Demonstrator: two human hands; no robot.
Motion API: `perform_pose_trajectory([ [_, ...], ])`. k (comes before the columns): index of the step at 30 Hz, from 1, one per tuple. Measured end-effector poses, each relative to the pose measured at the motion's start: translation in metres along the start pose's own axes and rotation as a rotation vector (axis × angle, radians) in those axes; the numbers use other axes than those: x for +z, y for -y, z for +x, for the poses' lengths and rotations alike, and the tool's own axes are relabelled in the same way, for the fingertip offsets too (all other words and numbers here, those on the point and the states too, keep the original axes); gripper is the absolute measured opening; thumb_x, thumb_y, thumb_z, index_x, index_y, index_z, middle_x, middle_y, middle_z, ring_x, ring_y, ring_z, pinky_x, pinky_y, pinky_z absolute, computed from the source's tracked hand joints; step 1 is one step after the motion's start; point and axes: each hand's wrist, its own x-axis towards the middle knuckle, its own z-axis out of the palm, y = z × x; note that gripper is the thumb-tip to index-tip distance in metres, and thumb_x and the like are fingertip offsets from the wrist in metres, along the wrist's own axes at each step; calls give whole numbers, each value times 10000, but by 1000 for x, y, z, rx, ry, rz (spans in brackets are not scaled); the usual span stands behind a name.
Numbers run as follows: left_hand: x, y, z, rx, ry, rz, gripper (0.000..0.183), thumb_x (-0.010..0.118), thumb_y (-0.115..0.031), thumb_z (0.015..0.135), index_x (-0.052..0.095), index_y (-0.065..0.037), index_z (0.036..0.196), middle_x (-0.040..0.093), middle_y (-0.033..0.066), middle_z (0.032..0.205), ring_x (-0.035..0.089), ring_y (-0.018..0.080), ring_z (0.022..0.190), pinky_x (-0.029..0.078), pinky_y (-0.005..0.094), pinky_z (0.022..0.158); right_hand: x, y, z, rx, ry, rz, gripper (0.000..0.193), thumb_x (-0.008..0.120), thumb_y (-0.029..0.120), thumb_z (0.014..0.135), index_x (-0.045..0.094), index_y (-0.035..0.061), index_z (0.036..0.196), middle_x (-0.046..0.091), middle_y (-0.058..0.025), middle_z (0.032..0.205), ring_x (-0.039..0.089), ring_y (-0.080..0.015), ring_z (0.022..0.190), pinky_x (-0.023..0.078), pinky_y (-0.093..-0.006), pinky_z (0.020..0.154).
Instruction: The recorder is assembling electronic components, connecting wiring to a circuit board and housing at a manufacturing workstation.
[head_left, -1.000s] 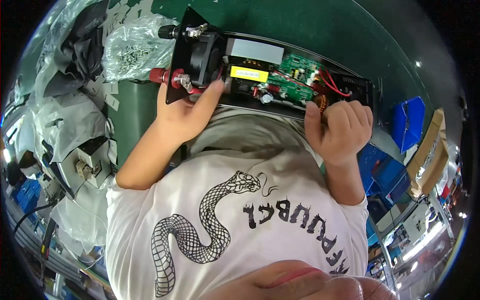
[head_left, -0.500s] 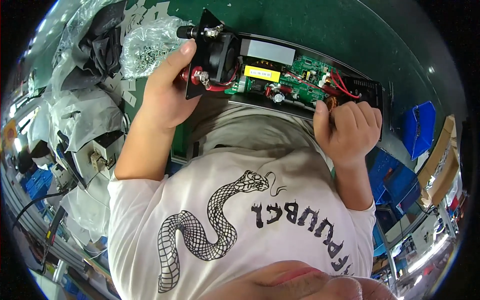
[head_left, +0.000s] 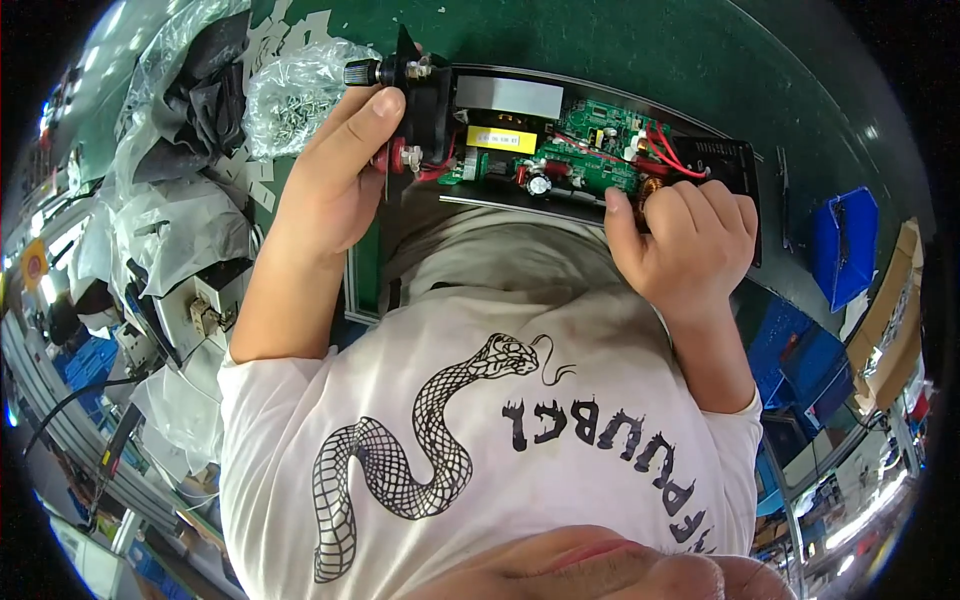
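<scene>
An open power inverter (head_left: pixel 590 150) lies in front of me, its long black case (head_left: pixel 480 203) showing a green circuit board, a yellow-wrapped transformer (head_left: pixel 502 138) and red wires. My left hand (head_left: pixel 335 170) is closed on the black end panel (head_left: pixel 403 95) at its left end, thumb over the face. That panel carries a fan, a black terminal knob (head_left: pixel 362 73) and a red terminal (head_left: pixel 392 155). It stands nearly edge-on to me. My right hand (head_left: pixel 685 240) is curled closed over the near right part of the case, beside a copper coil (head_left: pixel 651 188); its fingertips are hidden.
A clear plastic bag of screws (head_left: pixel 300 105) lies left of the inverter, near scattered white paper pieces (head_left: pixel 285 40) and dark cloth-like material (head_left: pixel 195 100). On the right are a blue bin (head_left: pixel 845 245) and an open cardboard box (head_left: pixel 890 310). The green work surface (head_left: pixel 620 40) extends behind.
The inverter has shifted slightly left in my hands. My left hand has turned the end panel more edge-on and brought it nearer the case. My right hand has moved slightly left with the case.
</scene>
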Motion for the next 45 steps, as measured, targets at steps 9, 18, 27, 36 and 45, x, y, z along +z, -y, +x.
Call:
perform_pose_trajectory([
  [9,25,-18,-8,128,-10,540,750,668,-297,919,308,66,1468,563,101,1160,561,166,1027,459,303,908,-1,-1,1,14,7,-1,386,777,271,716,440,164,561,441,7,553,440,-187,541,302,-336,540],
  [18,-14,22,1,-63,-41,-181,396,541,-375,998,580,-31,1190,662,32,985,621,128,830,486,230,700,-3,-11,-4,-69,-14,181,293,654,201,793,459,105,596,485,-54,598,425,-230,528,301,-355,544],
  [27,15,22,-15,75,-102,103,410,604,-247,994,487,20,1283,620,60,1151,598,112,984,494,260,861,-9,-16,-8,-72,95,296,323,500,251,874,443,81,605,499,-82,626,423,-239,539,299,-364,563],
  [36,21,31,-18,120,-113,108,432,589,-235,999,414,18,1303,611,80,1117,606,119,926,517,262,805,-10,-17,-6,-87,111,289,366,440,298,906,438,89,606,500,-82,629,432,-232,552,307,-357,577],
  [45,6,34,-16,203,-91,61,433,618,-131,942,408,26,1287,603,124,1170,625,176,1016,523,328,897,-10,-17,-7,-78,148,246,361,451,303,897,448,88,608,502,-82,633,446,-233,560,315,-356,593],
])
